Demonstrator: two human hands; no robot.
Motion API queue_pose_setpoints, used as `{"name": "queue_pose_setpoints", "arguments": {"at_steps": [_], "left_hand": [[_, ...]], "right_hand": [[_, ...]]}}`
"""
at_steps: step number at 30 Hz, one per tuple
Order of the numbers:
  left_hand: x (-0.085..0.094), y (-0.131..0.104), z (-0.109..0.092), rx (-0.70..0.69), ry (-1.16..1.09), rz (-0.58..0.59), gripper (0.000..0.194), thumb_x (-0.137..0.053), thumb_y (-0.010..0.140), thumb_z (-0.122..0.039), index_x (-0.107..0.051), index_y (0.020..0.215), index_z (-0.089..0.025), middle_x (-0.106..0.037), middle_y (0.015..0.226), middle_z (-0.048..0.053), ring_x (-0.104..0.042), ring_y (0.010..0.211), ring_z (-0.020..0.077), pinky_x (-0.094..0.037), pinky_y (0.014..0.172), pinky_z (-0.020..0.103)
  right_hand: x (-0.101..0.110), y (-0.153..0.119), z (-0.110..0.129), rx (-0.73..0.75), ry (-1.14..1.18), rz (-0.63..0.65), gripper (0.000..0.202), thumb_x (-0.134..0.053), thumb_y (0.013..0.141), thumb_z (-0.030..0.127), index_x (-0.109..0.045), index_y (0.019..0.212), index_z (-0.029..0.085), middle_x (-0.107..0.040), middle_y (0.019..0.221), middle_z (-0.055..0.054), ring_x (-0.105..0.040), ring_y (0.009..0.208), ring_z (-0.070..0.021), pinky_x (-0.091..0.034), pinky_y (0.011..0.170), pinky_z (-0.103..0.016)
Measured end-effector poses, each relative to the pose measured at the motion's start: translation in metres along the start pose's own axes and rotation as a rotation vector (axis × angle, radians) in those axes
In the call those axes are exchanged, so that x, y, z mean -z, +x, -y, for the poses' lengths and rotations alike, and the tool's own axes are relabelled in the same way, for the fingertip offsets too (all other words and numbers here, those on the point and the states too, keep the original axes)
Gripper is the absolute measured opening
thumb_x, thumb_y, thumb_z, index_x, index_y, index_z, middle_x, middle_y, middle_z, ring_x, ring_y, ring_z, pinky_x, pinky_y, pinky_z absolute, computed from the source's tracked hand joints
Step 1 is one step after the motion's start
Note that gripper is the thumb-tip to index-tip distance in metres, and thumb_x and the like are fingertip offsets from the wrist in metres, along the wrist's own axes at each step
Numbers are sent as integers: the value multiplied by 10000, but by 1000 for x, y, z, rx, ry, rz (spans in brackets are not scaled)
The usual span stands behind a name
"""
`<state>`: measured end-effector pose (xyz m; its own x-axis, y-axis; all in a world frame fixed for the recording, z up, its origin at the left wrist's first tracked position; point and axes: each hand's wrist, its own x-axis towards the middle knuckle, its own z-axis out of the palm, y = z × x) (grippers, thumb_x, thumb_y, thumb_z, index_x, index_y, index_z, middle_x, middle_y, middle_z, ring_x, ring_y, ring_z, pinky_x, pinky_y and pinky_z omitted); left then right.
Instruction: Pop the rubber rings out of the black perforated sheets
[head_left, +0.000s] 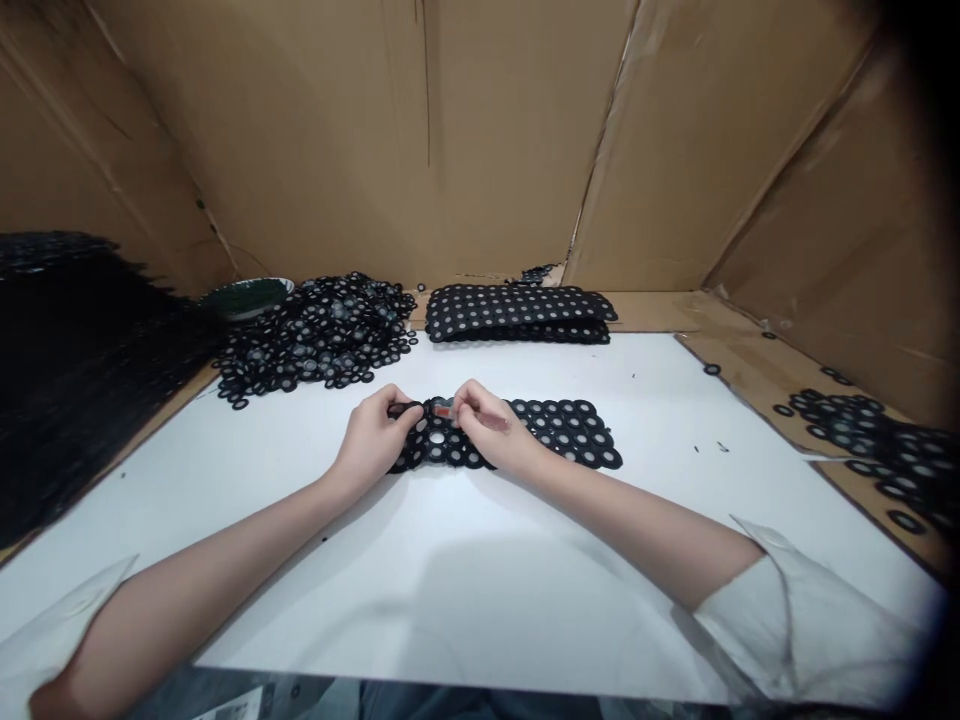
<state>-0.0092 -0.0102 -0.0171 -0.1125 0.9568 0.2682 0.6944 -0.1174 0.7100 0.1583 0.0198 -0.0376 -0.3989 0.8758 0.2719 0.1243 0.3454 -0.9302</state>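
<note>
On the white board lies a black sheet of joined rings (574, 435) with pale round centres, running beneath both hands. My left hand (373, 425) is closed at the sheet's left end, thumb and forefinger pinching its far edge. Close beside it, my right hand (487, 425) pinches a small slim tool (444, 411) with a reddish-orange part, its tip pointing left at the sheet's far edge. Too little of this tool shows between the fingers to tell its kind. The gap between the two hands is small.
A heap of loose black rings (322, 330) lies back left, by a green-filled bowl (247, 297). Stacked ring sheets (517, 312) sit at the back. More rings (862, 425) lie right, on cardboard. A large black pile (82, 370) stands left. Cardboard walls (495, 140) enclose the board (525, 570).
</note>
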Motion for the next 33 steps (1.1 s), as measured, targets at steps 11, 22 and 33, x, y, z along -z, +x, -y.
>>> {"name": "queue_pose_setpoints", "arguments": {"at_steps": [11,22,33], "left_hand": [[6,3,3,35,-32,100,206,-445,751,-256,-626,827,-193,-661,869,14,-578,814,172,-396,757,265],[12,-13,-12,-104,209,47,233,-384,794,-253,-609,849,-224,-665,809,-7,-580,728,173,-385,655,263],[16,20,19,3,149,117,232,-396,762,-346,-561,722,-188,-627,715,8,-552,691,180,-372,628,264]], "right_hand": [[-2,0,2,-12,35,37,69,-371,780,211,-431,749,197,-494,663,28,-491,662,-110,-350,633,-254],[-9,-3,10,58,44,33,92,-347,775,176,-430,741,198,-451,584,45,-425,565,-100,-313,573,-236],[5,3,-5,-138,426,53,136,-364,658,99,-455,586,170,-513,449,27,-439,434,-75,-287,436,-195]]}}
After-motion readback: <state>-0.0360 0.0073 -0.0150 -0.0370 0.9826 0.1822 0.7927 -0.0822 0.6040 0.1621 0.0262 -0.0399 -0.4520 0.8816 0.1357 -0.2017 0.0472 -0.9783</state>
